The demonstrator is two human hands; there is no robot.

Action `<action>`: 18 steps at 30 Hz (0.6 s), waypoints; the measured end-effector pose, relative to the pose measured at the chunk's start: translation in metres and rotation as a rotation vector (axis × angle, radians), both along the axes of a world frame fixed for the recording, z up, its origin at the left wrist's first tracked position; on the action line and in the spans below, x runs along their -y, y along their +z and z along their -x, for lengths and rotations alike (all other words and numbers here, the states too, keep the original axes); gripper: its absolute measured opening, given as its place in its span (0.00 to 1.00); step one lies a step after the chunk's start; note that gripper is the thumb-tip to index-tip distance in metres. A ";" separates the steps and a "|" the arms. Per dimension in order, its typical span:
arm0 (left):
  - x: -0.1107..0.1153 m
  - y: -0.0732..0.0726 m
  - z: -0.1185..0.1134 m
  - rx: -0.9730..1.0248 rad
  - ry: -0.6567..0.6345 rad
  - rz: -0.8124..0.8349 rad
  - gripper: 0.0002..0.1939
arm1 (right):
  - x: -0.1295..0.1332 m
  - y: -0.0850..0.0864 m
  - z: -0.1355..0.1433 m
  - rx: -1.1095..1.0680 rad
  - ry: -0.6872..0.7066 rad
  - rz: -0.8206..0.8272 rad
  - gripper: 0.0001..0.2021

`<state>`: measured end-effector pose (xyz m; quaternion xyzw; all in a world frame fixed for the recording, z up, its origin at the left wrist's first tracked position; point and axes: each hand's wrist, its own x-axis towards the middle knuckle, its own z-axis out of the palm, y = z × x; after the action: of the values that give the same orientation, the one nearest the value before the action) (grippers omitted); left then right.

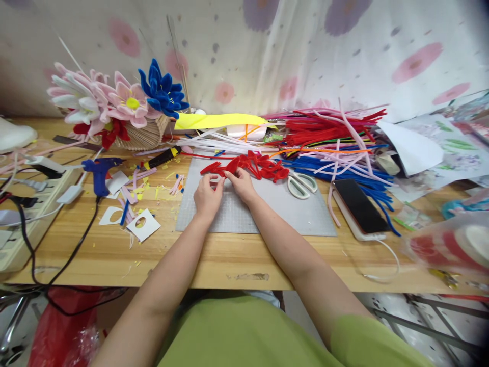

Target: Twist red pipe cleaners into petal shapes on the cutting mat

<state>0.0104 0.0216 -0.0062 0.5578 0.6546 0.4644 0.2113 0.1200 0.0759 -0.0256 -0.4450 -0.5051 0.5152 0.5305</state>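
Note:
Over the grey cutting mat [244,219], my left hand [208,196] and my right hand [240,184] meet, fingertips pinched together on a red pipe-cleaner petal [232,165]. Both hands are closed on it, and its lower end is hidden by the fingers. Another red petal [212,169] lies just beyond my left hand. A pile of red petals [263,167] rests on the mat to the right of my right hand. Beside that pile lie white-handled scissors [301,185], their blades partly covered by the petals.
Bundles of red pipe cleaners [324,127] and blue pipe cleaners [332,173] lie behind on the right. A phone [361,205] rests near the mat. On the left are a blue glue gun [100,173], a power strip [49,216], cut white cards [143,225] and finished fuzzy flowers [130,99].

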 end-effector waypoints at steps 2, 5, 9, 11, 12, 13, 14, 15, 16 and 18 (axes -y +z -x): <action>0.001 0.001 -0.001 -0.073 -0.007 -0.033 0.11 | 0.000 0.000 0.000 -0.017 -0.005 -0.009 0.16; 0.000 0.001 -0.002 -0.133 -0.032 -0.019 0.08 | 0.001 -0.001 0.001 -0.022 0.004 -0.002 0.16; -0.001 0.003 -0.003 -0.178 -0.039 0.017 0.09 | 0.003 0.002 0.003 -0.033 0.041 -0.011 0.18; 0.000 0.005 -0.004 -0.212 -0.051 0.025 0.10 | 0.003 0.004 0.002 -0.040 0.064 -0.023 0.18; 0.001 0.006 -0.005 -0.225 -0.060 0.031 0.11 | 0.004 0.005 0.001 -0.040 0.075 -0.032 0.17; 0.001 0.007 -0.005 -0.231 -0.072 0.037 0.11 | 0.004 0.006 -0.001 -0.036 0.087 -0.042 0.17; 0.001 0.008 -0.005 -0.225 -0.089 0.040 0.11 | 0.004 0.007 -0.003 -0.030 0.102 -0.052 0.17; 0.000 0.008 -0.005 -0.206 -0.111 0.042 0.10 | 0.004 0.007 -0.004 -0.023 0.118 -0.060 0.16; -0.001 0.007 -0.003 -0.173 -0.139 0.043 0.09 | 0.005 0.007 -0.006 -0.014 0.140 -0.065 0.16; -0.005 0.004 0.000 -0.054 -0.220 0.066 0.07 | 0.005 0.007 -0.008 0.007 0.182 -0.068 0.16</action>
<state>0.0101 0.0268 -0.0025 0.6312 0.6100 0.4014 0.2616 0.1276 0.0708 -0.0187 -0.3809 -0.5625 0.5424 0.4943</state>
